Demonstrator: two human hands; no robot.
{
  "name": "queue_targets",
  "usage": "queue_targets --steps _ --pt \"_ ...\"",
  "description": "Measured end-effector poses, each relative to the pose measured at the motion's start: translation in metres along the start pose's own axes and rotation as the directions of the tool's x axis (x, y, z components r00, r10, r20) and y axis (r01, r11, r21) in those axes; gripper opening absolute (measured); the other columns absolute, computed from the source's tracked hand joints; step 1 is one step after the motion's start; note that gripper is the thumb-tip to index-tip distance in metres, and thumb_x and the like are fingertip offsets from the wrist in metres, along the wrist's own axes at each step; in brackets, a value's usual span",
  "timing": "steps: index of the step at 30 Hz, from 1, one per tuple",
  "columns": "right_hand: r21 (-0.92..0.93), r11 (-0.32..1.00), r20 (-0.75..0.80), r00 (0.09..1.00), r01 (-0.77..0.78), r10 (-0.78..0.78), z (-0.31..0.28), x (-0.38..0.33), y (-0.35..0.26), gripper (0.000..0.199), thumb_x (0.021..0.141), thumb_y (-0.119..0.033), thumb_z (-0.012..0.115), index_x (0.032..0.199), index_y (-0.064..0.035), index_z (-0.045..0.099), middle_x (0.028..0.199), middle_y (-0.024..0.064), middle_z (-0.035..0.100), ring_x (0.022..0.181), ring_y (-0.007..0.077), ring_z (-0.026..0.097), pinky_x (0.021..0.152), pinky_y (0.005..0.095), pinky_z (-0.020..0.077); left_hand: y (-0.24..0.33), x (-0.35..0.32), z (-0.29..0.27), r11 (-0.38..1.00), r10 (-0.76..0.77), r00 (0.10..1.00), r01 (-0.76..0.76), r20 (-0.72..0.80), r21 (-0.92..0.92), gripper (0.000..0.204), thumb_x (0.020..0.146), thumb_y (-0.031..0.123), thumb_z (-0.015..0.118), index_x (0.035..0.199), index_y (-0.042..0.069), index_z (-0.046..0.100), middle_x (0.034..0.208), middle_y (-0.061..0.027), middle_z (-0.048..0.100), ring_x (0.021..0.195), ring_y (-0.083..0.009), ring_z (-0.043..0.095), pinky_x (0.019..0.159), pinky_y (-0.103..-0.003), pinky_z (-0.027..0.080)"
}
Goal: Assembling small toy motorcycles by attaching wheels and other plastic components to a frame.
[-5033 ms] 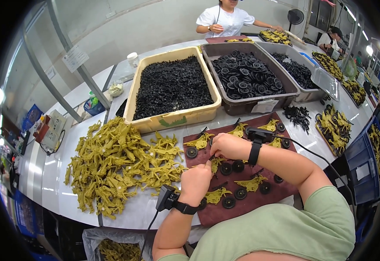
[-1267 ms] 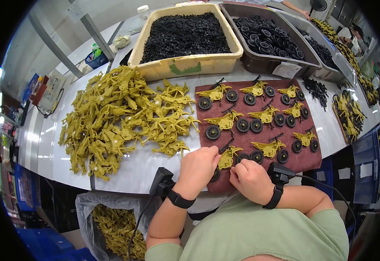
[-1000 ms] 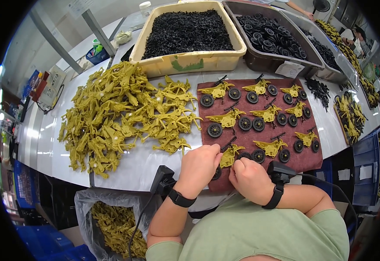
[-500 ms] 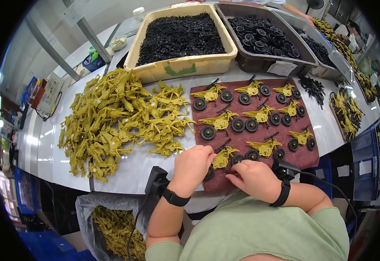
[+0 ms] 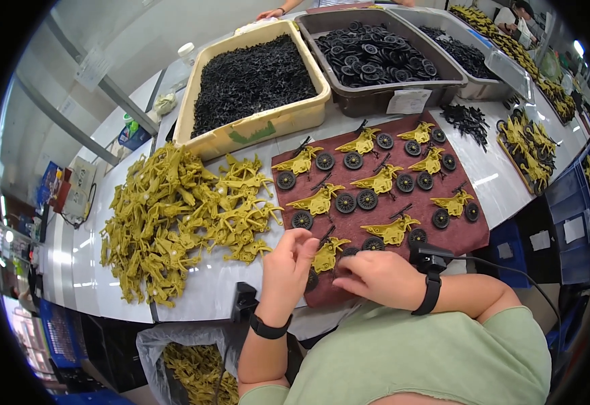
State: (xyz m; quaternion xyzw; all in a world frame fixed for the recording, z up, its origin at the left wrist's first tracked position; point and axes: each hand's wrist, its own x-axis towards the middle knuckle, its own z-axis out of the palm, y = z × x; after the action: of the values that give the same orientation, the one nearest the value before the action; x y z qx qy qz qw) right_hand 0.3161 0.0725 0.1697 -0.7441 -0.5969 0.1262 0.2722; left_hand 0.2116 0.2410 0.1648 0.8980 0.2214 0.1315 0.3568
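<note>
My left hand [image 5: 286, 268] is beside a yellow toy motorcycle body [image 5: 329, 255] at the near left corner of a dark red cloth [image 5: 396, 260]. Its fingers are drawn together, and whatever they may hold is hidden. My right hand [image 5: 380, 277] is bent in a pinch just right of that body, its fingertips low over the cloth; anything between them is too small to make out. A black spoked wheel [image 5: 312, 281] shows partly behind my left hand. Several more yellow bodies [image 5: 391, 231], each with black wheels [image 5: 367, 199] and a thin black handlebar part, lie in rows on the cloth.
A large heap of yellow bodies [image 5: 166, 223] covers the table to the left. Behind are a cream tub [image 5: 254, 128] of small black parts and a dark tub [image 5: 376, 101] of wheels. Loose black parts [image 5: 466, 121] lie at right. A plastic-lined bin [image 5: 149, 351] stands below.
The view has shifted, so the tubs and cloth sit further left. My left fingertips have drawn back slightly from the near yellow body. My right hand stays pinched beside it.
</note>
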Motion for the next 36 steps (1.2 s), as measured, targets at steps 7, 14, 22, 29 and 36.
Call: queue_targets --steps 7,14,22,29,36 --pt "0.350 0.931 -0.295 0.955 0.105 0.003 -0.017 -0.006 0.012 0.027 0.082 -0.015 0.069 0.107 -0.0066 0.065 0.098 0.0088 0.055 0.085 0.0240 0.058 0.071 0.0332 0.0501 0.046 0.007 0.013 0.502 -0.014 0.893 0.395 0.449 -0.770 0.062 0.097 0.058 0.022 0.126 0.005 0.036 0.085 -0.0044 0.054 0.064 -0.0062 0.045 0.050 -0.018 0.036" --pt "0.411 0.912 -0.271 0.956 0.007 0.115 -0.025 -0.016 0.029 0.019 0.079 -0.011 0.073 0.097 -0.0054 0.068 0.098 0.0065 0.057 0.080 0.0193 0.059 0.069 0.0297 0.0502 0.057 0.025 0.032 0.627 0.010 0.884 0.359 0.467 -0.691 0.054 0.100 0.052 0.023 0.121 0.005 0.040 0.078 -0.0035 0.054 0.060 -0.0055 0.045 0.049 -0.018 0.033" --pt "0.699 0.683 -0.167 0.881 -0.212 0.444 -0.046 -0.025 0.041 0.015 0.085 -0.007 0.066 0.092 0.0012 0.055 0.083 0.0094 0.065 0.075 0.0200 0.066 0.064 0.0304 0.0527 0.061 0.044 0.037 0.609 -0.024 0.794 0.493 0.607 -0.621 0.032 0.102 0.029 0.041 0.095 0.002 0.056 0.068 -0.0005 0.052 0.052 -0.0052 0.043 0.042 -0.018 0.028" --pt "0.447 0.850 -0.191 0.898 -0.280 0.396 -0.068 -0.052 0.059 0.013 0.081 -0.005 0.069 0.090 -0.0015 0.061 0.083 0.0071 0.064 0.068 0.0135 0.062 0.060 0.0259 0.0506 0.056 0.061 0.058 0.973 0.218 0.918 -0.231 0.333 0.000 0.021 0.086 0.022 0.064 0.095 0.003 0.068 0.080 -0.0080 0.066 0.067 -0.0185 0.062 0.062 -0.031 0.050" --pt "0.565 0.801 -0.304 0.852 -0.199 0.426 -0.044 -0.076 0.070 0.020 0.082 -0.006 0.067 0.101 -0.0037 0.063 0.088 0.0078 0.062 0.076 0.0199 0.062 0.065 0.0308 0.0507 0.068 0.067 0.076 0.877 0.257 0.883 -0.384 0.394 0.288 0.019 0.083 0.024 0.064 0.083 0.006 0.066 0.081 -0.0123 0.066 0.079 -0.0309 0.064 0.068 -0.042 0.051"
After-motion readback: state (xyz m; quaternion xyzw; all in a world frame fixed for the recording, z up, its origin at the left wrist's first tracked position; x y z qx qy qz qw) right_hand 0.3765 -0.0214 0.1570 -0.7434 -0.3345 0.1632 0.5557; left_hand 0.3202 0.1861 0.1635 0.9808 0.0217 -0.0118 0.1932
